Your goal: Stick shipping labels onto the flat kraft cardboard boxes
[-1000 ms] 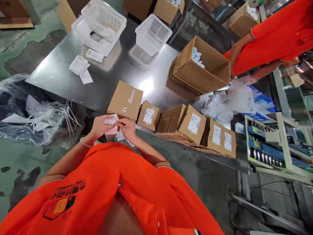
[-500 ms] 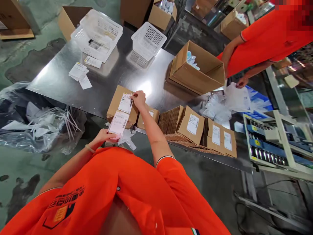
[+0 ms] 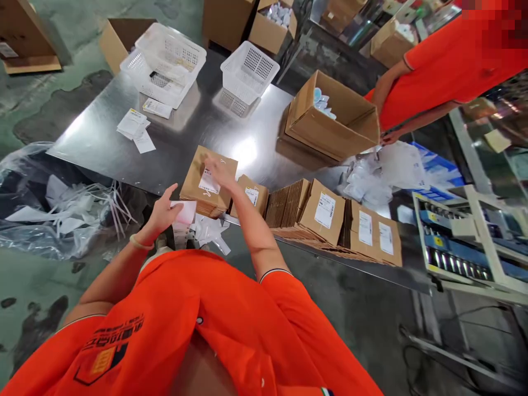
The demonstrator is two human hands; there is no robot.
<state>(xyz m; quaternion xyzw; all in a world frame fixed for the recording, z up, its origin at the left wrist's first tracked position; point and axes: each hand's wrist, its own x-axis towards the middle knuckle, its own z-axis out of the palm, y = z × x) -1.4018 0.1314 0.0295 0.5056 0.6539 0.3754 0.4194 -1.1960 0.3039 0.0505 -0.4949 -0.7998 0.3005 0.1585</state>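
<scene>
My right hand (image 3: 219,171) rests with blurred, open fingers on a white shipping label (image 3: 208,182), which lies on top of a cardboard box (image 3: 196,190) at the table's near edge. My left hand (image 3: 161,212) is spread with the thumb raised, just left of that box. Its fingertips are at the edge of a pale pink-and-white label sheet (image 3: 183,212). I cannot see a firm pinch on the sheet. A small labelled box (image 3: 247,201) stands just right of the first box.
On the steel table (image 3: 94,148) are white plastic baskets, loose papers and a large open carton (image 3: 330,124). Labelled boxes and flattened cardboard (image 3: 286,204) line the near edge. A co-worker's orange sleeve (image 3: 412,71) is upper right, a plastic bag (image 3: 41,214) left, a machine (image 3: 457,242) right.
My right hand has moved from the label strip onto the box top, where a label now lies. The sheet by my left hand looks shorter, and the fingers have spread.
</scene>
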